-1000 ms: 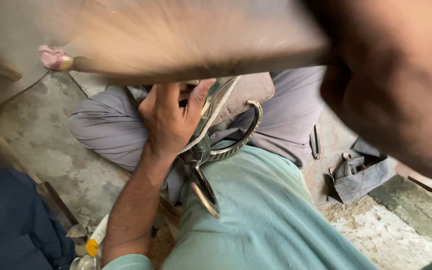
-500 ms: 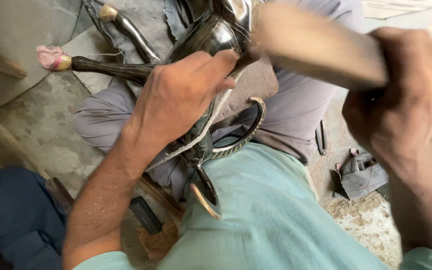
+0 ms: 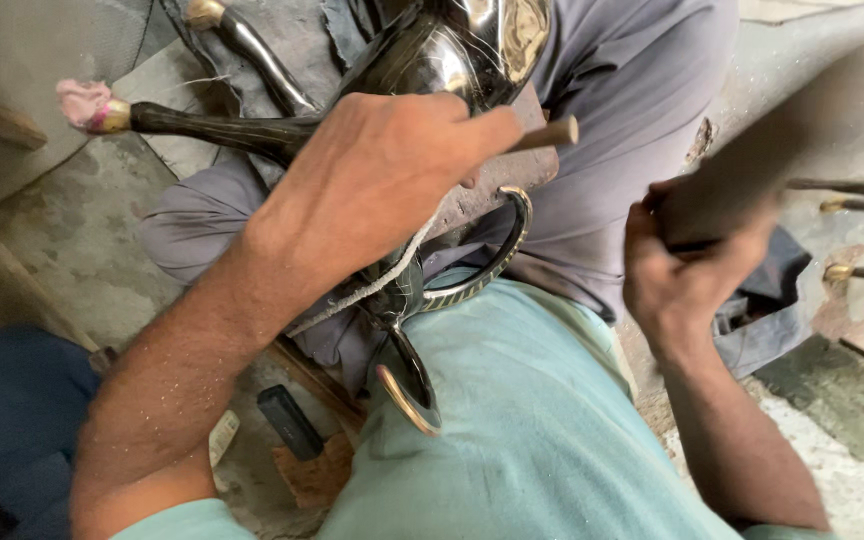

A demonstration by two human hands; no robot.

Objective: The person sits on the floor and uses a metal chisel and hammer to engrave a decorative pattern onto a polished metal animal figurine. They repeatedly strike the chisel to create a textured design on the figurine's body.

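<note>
Looking down through the head camera, we see our left hand [image 3: 382, 190] pressed over a dark, shiny metal figure [image 3: 452, 50] that rests on our lap; its grip is clenched around a thin wooden rod [image 3: 547, 134], whose tip pokes out past the fingers to the right. A white string [image 3: 372, 285] trails from under that hand down along the figure's curved, brass-edged lower part [image 3: 407, 385]. A long dark limb of the figure [image 3: 202, 122] runs off to the left and ends in a pink lump [image 3: 82, 100]. Our right hand [image 3: 687, 265] is raised well apart to the right, its grip clenched on a blurred wooden block [image 3: 782, 150]. Below lie our teal shirt [image 3: 532, 420], grey trousers [image 3: 632, 130] and the concrete floor [image 3: 62, 250], where a small black bar [image 3: 289, 420] lies.
</note>
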